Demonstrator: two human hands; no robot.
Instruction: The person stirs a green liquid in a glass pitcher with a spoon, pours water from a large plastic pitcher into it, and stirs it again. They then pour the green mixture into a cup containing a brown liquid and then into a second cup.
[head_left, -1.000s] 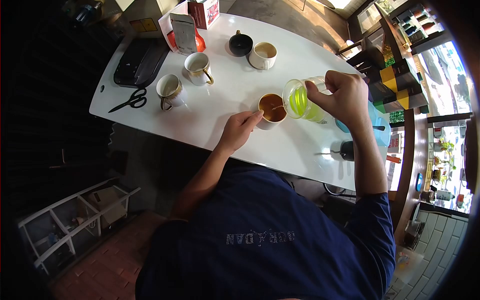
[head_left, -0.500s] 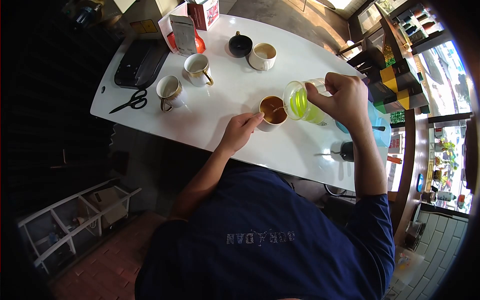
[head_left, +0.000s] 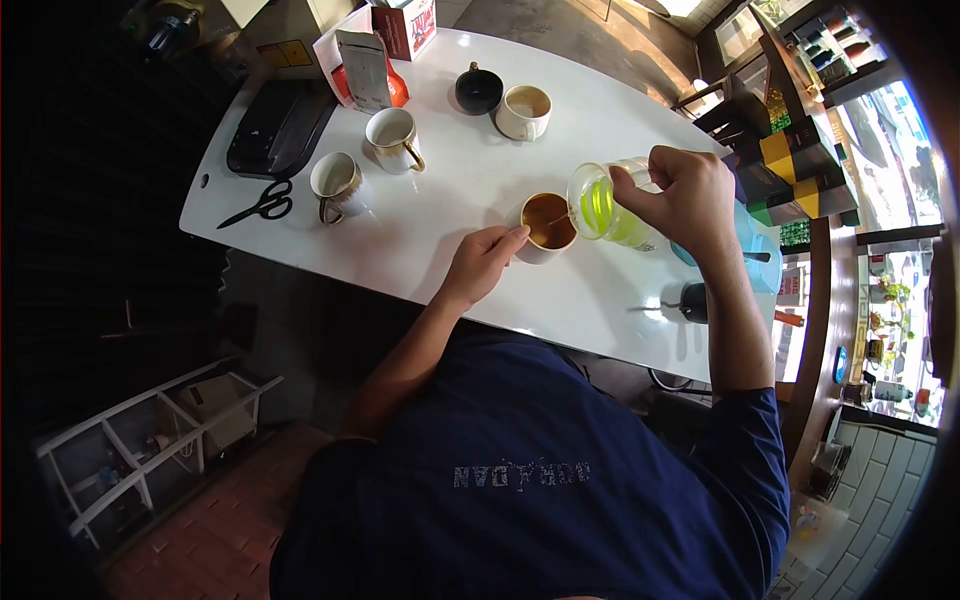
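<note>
My right hand grips a clear glass pitcher tipped on its side toward the left, with a green-yellow glow inside it. A thin stream runs from its lip into a white cup filled with brown liquid. My left hand rests on the white table, its fingertips touching the near left side of that cup.
Two gold-handled white cups, a black cup and another white cup stand farther back. Scissors and a black tray lie at the left, boxes behind. A small dark object sits near the right front edge.
Almost nothing moves: the pitcher stays tipped over the cup and the left hand keeps its place. Only the view shifts slightly.
</note>
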